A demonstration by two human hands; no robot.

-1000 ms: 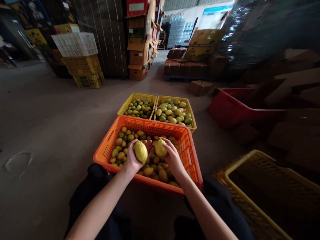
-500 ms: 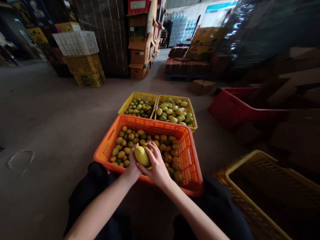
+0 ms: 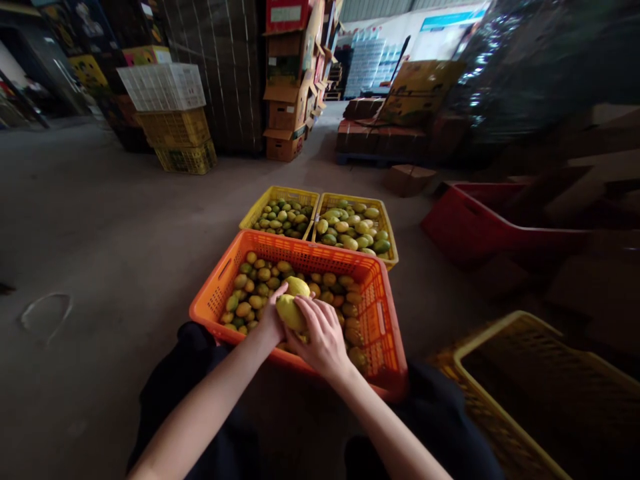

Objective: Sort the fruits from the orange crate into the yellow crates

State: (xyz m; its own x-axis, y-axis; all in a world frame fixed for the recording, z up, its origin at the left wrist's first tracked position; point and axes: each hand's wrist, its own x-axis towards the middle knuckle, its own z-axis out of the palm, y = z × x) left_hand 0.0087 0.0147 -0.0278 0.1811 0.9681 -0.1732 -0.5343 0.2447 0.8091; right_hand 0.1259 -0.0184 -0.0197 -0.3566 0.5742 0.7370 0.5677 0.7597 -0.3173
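Both hands are together above the orange crate (image 3: 385, 320), which sits between the knees with many yellow-green mangoes (image 3: 243, 309) inside. My left hand (image 3: 271, 321) is closed around a yellow mango (image 3: 299, 287), its fingers along the left side. Against it lies a second yellow-green mango (image 3: 290, 313), nearer to me, with the fingers of my right hand (image 3: 321, 331) curled over its right side. The two fruits touch, and parts of both are covered by the fingers.
Two yellow crates, left (image 3: 254, 208) and right (image 3: 393, 241), hold more mangoes just beyond the orange one. A yellow crate (image 3: 463, 353) stands at lower right, a red bin (image 3: 460, 223) behind it. Stacked crates (image 3: 173, 127) and cardboard boxes (image 3: 283, 115) stand farther back.
The mangoes have turned in my hands: a second one now shows beyond the first, where fingers mostly covered it. My right hand has shifted slightly right and down. The view has moved a little.
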